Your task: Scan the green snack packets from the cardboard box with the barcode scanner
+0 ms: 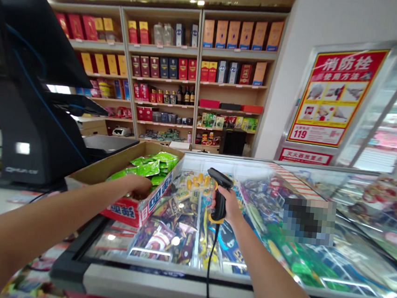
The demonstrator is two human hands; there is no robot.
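Observation:
A black barcode scanner (219,207) with yellow trim is gripped by its handle in my right hand (228,203), above the glass top of a chest freezer (178,285). From the handle a dark cable runs down past the freezer's front edge. At the left, my left hand (140,184) reaches into an open cardboard box (125,210) with red and blue print, which sits on the freezer's glass. Shiny green packets (147,168) fill the box. The fingers of that hand are down among the packets and hidden.
A dark checkout terminal (23,104) stands close on the left, beside the box. Under the freezer glass lie many packaged goods (166,230). Shelves (165,51) of boxed bottles line the back wall. A red-framed poster (337,94) hangs at the right.

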